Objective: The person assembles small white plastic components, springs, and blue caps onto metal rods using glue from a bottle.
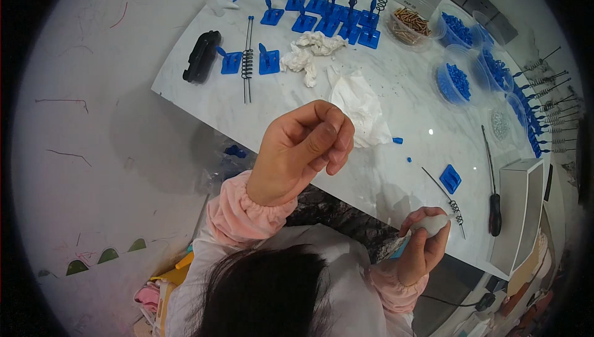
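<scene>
Bottle (429, 226): gripped, partly hidden, in right hand (435, 250) near front edge of tabletop (371, 173), beside coiled wire (456, 212). Pressed left hand (302, 145) into a fingertip pinch; couldn't tell whether on anything. Had bare surface between both hands. Saw blue stands (328, 26) cut off at top.

Passable across the bare table (374, 179) right of centre, between tissue (360, 105) and blue plate (451, 179). Blocked at centre by left hand (303, 145), at top by packed stands (327, 26), upper right by tubs (456, 99), far right by screwdriver (494, 214) and white box (511, 213); narrowed lower right by right hand (424, 244) and spring (455, 208).
</scene>
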Demonstrator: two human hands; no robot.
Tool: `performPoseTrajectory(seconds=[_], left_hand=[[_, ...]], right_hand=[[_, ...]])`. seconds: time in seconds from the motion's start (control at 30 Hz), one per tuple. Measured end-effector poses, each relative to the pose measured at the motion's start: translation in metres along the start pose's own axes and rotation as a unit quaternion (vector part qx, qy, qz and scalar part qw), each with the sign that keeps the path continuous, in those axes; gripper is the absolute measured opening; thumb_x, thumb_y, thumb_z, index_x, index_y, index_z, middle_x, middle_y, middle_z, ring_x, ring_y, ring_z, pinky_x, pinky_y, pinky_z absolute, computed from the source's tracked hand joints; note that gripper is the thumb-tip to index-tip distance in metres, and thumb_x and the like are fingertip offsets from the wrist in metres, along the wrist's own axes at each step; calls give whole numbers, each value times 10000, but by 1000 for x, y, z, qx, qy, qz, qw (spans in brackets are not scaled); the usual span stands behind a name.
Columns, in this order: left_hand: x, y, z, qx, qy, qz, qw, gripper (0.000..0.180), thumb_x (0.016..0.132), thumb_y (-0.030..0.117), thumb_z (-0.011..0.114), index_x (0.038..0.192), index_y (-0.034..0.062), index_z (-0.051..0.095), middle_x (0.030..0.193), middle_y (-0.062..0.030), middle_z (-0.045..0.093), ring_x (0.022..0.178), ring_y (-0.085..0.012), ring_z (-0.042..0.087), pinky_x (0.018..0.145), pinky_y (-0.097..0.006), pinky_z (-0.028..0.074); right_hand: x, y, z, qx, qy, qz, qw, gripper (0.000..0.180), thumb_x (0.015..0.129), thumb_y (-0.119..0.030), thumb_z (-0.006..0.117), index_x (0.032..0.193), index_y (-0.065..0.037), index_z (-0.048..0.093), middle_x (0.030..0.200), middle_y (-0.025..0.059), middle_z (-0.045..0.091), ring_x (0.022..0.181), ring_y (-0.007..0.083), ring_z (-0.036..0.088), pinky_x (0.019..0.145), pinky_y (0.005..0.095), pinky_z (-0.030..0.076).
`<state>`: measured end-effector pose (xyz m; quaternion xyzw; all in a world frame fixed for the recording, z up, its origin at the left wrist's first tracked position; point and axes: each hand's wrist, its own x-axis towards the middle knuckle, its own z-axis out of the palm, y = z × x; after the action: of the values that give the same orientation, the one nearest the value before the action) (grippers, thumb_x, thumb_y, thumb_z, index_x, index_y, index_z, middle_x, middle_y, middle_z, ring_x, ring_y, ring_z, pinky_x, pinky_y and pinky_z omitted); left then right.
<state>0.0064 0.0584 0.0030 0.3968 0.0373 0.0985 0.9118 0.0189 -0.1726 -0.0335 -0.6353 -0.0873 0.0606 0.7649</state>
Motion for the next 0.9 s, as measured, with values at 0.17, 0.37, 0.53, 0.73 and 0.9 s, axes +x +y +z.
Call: performPoseTrajectory(seconds=[0.17, 0.37, 0.53, 0.73, 0.9], left_hand=[[-1, -7, -8, -36, -23, 26, 999, 82, 895, 59, 522, 925, -17, 518, 817, -96, 555, 640, -123, 497, 541, -233, 423], [3, -10, -6, 48, 0, 75, 996, 72, 872, -2, 522, 927, -36, 554, 834, -115, 605, 644, -128, 543, 561, -234, 448], [38, 7, -31, 556, 242, 303, 736, 112, 737, -18, 685, 841, -12, 642, 784, -40, 645, 676, -78, 572, 601, -185, 434], [65, 13, -52, 660, 226, 310, 646, 168, 724, 22, 717, 872, 23, 637, 842, -9, 633, 704, -50, 557, 610, -170, 431], [69, 5, -55, 656, 237, 358, 621, 155, 705, 21, 715, 830, 25, 625, 814, -29, 619, 652, -68, 550, 575, -185, 433]], right_hand=[[0, -1, 1, 6, -3, 0, 1000, 263, 849, -103, 516, 1049, 50, 442, 884, 130, 522, 698, 162, 481, 590, 257, 404], [-1, -1, -7, -20, -31, -6, 999, 321, 887, -168, 504, 1111, 47, 420, 897, 112, 507, 724, 160, 473, 572, 257, 393], [-3, -5, -4, 15, 26, 23, 999, 269, 822, -34, 466, 1077, 47, 436, 896, 121, 532, 711, 156, 492, 622, 258, 404], [9, -4, -24, 22, 29, -45, 998, 258, 875, -74, 487, 1092, 48, 420, 902, 140, 522, 724, 166, 494, 618, 271, 418], [14, -7, -41, -12, 65, -66, 996, 268, 880, -100, 501, 1095, 39, 423, 898, 137, 515, 725, 169, 488, 595, 273, 416]])
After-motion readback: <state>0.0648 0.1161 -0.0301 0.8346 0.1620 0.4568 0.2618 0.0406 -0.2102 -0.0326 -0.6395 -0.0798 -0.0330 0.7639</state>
